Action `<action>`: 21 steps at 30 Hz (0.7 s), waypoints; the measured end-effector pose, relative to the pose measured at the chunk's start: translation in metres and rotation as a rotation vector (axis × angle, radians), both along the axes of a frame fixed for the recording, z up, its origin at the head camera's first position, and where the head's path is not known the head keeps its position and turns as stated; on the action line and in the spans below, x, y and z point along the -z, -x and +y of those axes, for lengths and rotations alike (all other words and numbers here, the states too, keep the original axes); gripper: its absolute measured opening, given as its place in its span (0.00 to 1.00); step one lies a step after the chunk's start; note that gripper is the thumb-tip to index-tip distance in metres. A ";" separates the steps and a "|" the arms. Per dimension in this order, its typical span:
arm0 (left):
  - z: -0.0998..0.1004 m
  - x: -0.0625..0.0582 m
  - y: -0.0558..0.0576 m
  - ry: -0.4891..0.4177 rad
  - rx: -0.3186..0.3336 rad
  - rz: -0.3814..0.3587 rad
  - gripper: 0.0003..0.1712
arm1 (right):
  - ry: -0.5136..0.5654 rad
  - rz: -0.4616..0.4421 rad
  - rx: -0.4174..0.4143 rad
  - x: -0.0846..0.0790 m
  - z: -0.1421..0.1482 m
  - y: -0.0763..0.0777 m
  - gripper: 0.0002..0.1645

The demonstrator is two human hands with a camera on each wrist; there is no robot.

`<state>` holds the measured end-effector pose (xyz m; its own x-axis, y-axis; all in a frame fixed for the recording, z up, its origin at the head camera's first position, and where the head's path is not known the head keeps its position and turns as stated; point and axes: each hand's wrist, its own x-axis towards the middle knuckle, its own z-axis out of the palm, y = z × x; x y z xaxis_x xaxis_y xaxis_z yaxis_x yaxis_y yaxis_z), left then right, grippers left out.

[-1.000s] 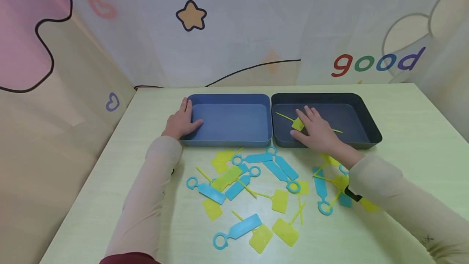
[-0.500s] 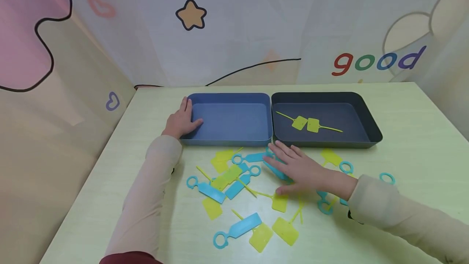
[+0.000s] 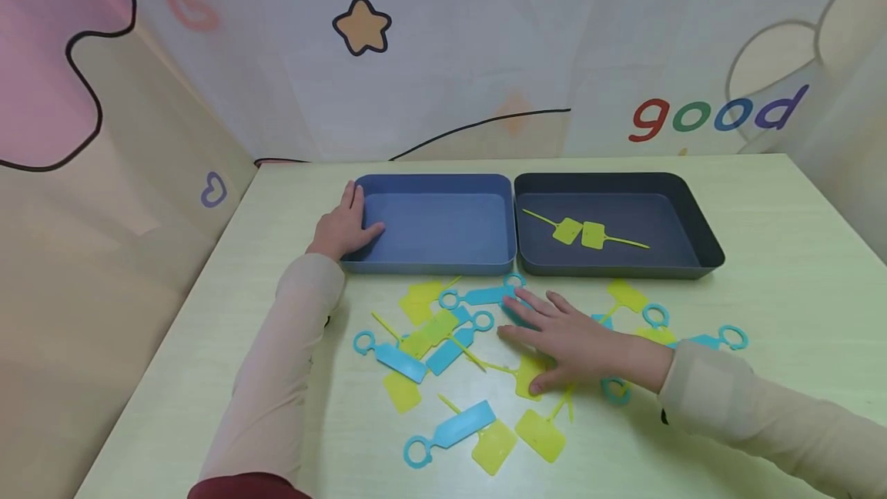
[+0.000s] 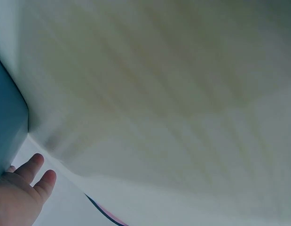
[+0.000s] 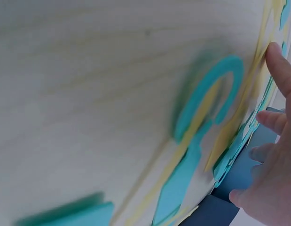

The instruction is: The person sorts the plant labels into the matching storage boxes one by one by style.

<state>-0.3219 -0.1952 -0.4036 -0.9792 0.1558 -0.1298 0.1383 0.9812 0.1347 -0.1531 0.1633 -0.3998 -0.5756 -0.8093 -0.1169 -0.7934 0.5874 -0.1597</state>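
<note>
My left hand (image 3: 341,229) holds the left side of the blue tray (image 3: 443,269), its fingers along the outer wall and its thumb over the rim. In the left wrist view, fingers (image 4: 35,172) extend beside the blue wall. My right hand (image 3: 564,337) is spread low over the scattered tags, with nothing gripped. Its fingertips overlap a blue ring-ended tag (image 3: 488,296) group, and its thumb overlaps a yellow tag (image 3: 528,377) with a thin tail. In the right wrist view, a blue ring (image 5: 232,70) lies across a yellow tail.
The dark tray (image 3: 624,269) stands against the blue tray's right side, with two yellow tags (image 3: 593,236) inside. More blue tags (image 3: 398,363) and yellow tags (image 3: 540,436) overlap on the table (image 3: 277,406). A printed cloth (image 3: 450,52) rises behind the table.
My right hand has left the dark tray, uncovering two yellow tags there, and come down toward me over the loose tags, then shifted slightly nearer. The left hand has stayed put.
</note>
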 end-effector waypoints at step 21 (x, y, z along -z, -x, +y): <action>0.001 -0.001 0.000 -0.007 -0.011 -0.015 0.50 | 0.077 -0.141 0.052 0.002 -0.004 -0.003 0.23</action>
<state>-0.3220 -0.1941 -0.4028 -0.9789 0.1455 -0.1432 0.1250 0.9818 0.1432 -0.1505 0.1592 -0.4018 -0.5994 -0.7885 -0.1379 -0.7287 0.6089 -0.3134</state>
